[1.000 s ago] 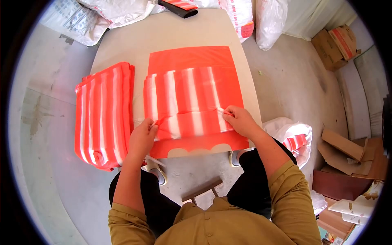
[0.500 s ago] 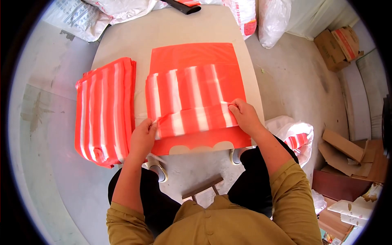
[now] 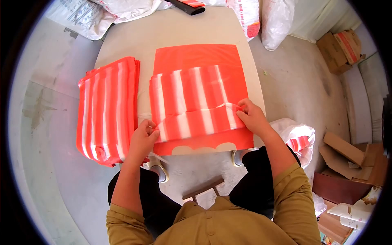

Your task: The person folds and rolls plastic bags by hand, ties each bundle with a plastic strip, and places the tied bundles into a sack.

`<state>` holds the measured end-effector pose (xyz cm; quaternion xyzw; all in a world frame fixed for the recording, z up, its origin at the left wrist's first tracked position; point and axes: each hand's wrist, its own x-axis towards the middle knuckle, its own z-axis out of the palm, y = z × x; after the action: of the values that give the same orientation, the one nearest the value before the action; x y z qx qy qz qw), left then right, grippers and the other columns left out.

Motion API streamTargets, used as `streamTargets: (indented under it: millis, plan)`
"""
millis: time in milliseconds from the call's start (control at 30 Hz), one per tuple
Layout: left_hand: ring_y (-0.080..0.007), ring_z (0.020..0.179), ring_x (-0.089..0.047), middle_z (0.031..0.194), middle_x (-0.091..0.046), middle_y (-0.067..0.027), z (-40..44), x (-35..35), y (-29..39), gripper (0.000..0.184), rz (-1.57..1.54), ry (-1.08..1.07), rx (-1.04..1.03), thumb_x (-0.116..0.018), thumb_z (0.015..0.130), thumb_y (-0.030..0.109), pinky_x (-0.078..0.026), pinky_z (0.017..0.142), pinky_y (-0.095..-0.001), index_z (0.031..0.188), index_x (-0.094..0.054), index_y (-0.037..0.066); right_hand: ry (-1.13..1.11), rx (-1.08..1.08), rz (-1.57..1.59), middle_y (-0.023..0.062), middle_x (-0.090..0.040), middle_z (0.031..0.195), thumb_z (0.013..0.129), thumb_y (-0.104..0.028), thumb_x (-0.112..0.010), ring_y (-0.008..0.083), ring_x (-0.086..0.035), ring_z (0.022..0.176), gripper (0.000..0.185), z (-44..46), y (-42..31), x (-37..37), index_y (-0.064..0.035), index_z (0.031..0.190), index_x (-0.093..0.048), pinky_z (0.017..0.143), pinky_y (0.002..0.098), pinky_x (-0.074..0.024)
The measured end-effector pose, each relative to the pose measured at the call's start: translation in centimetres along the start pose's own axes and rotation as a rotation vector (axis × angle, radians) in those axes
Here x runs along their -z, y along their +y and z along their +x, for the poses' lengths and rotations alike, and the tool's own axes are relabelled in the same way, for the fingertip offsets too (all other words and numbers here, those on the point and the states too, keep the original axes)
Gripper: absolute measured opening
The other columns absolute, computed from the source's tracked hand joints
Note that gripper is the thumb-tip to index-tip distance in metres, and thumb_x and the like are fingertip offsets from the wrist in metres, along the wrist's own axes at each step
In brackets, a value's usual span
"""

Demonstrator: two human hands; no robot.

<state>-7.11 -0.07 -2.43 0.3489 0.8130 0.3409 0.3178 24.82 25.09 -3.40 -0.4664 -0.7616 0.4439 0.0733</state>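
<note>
A red-and-white striped plastic bag (image 3: 196,87) lies across a flat red plastic sheet (image 3: 196,55) on the table. Its near part is folded over in a band. At the band's left end, my left hand (image 3: 143,136) pinches the bag's edge between thumb and fingers. My right hand (image 3: 252,117) grips the band's right corner, thumb and fingertips closed on the plastic. The sheet's near edge has scalloped cut-outs. Left of my left hand, a thick stack of striped plastic bags (image 3: 107,110) overhangs the table's left side.
The beige tabletop (image 3: 139,30) has a black tubular object (image 3: 192,8) at its far edge. White sacks (image 3: 83,18) stand beyond it. By my right knee is a white sack (image 3: 286,126) with striped plastic inside. Cardboard boxes (image 3: 332,51) and cut cardboard (image 3: 343,157) lie to the right.
The view has shifted slightly, so the table appears a little farther right. Both hands remain at the ends of the folded band, their fingers slightly more spread.
</note>
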Motion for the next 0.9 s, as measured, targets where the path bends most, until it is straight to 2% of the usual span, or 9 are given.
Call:
streamTargets:
  millis: [100,200,267,367,400,467,567,900]
  plan:
    - [-0.0245,0.08,-0.066,0.082,-0.067,-0.0118,-0.2,0.0,1.9,0.025,0.125,0.023,0.055,-0.071,0.095,0.019,-0.052,0.072,-0.0367,0.108,-0.061,0.001,0.085,0.082,-0.123,0.0163,-0.071,0.111,0.095,-0.024,-0.067,0.0333,-0.067,0.102,0.035,-0.1,-0.5,-0.1,-0.0077,0.125,-0.059,0.087,0.0426,-0.0528]
    - [-0.032,0.09,-0.066,0.09,-0.068,-0.014,-1.2,-0.7,3.4,0.026,0.508,0.211,-0.189,-0.075,0.091,0.019,-0.053,0.076,-0.0417,0.105,-0.062,0.001,0.212,0.31,-0.353,0.0132,-0.069,0.118,0.09,-0.02,-0.072,0.0333,-0.065,0.108,0.037,-1.2,-2.1,0.5,-0.0081,0.123,-0.061,0.091,0.0434,-0.0526]
    - [-0.0358,0.098,-0.065,0.105,-0.068,-0.0148,-1.5,-0.6,3.3,0.03,0.598,0.126,-0.44,-0.077,0.086,0.016,-0.053,0.082,-0.0454,0.11,-0.064,0.002,0.214,0.526,-0.465,0.0099,-0.068,0.122,0.085,-0.015,-0.076,0.0331,-0.064,0.112,0.039,-1.8,-3.0,0.9,-0.0072,0.121,-0.063,0.093,0.0458,-0.0531]
    - [-0.0375,0.109,-0.063,0.119,-0.066,-0.015,-2.0,-1.1,4.1,0.039,0.606,0.0,-0.739,-0.078,0.081,0.01,-0.053,0.091,-0.0464,0.116,-0.065,0.003,-0.033,0.917,-0.417,0.0108,-0.064,0.132,0.081,-0.016,-0.079,0.0329,-0.058,0.126,0.05,-1.7,-3.4,-0.7,-0.0084,0.128,-0.063,0.105,0.0465,-0.0494]
    - [-0.0374,0.112,-0.063,0.123,-0.065,-0.0149,-2.1,-1.4,4.5,0.042,0.586,-0.041,-0.826,-0.077,0.079,0.008,-0.054,0.094,-0.0459,0.119,-0.065,0.003,-0.042,0.9,-0.463,0.0112,-0.062,0.136,0.081,-0.015,-0.078,0.0333,-0.055,0.13,0.051,-1.8,-3.4,-1.2,-0.0083,0.129,-0.062,0.108,0.0466,-0.0472]
    - [-0.0368,0.113,-0.062,0.121,-0.065,-0.0169,-1.8,-2.1,4.2,0.044,0.607,0.015,-0.848,-0.071,0.075,0.001,-0.054,0.095,-0.0451,0.119,-0.065,0.001,-0.061,0.865,-0.554,0.012,-0.058,0.144,0.08,-0.013,-0.077,0.0342,-0.05,0.137,0.055,-2.1,-3.3,-2.0,-0.008,0.133,-0.061,0.115,0.0468,-0.0428]
    - [-0.0371,0.115,-0.062,0.123,-0.064,-0.0188,-0.9,-2.4,3.3,0.047,0.626,0.064,-0.851,-0.065,0.071,-0.006,-0.054,0.096,-0.0447,0.118,-0.065,-0.001,-0.1,0.812,-0.546,0.0135,-0.053,0.149,0.078,-0.009,-0.075,0.0356,-0.044,0.142,0.058,-1.5,-3.0,-2.0,-0.0067,0.135,-0.061,0.118,0.047,-0.0401]
    - [-0.0362,0.117,-0.061,0.128,-0.065,-0.0178,-0.2,-2.3,2.7,0.052,0.687,0.098,-0.824,-0.062,0.074,-0.007,-0.054,0.097,-0.0442,0.126,-0.065,-0.001,0.005,0.873,-0.644,0.0125,-0.058,0.145,0.079,0.001,-0.065,0.0343,-0.051,0.136,0.058,-0.9,-2.8,-2.6,-0.005,0.136,-0.061,0.112,0.0462,-0.0451]
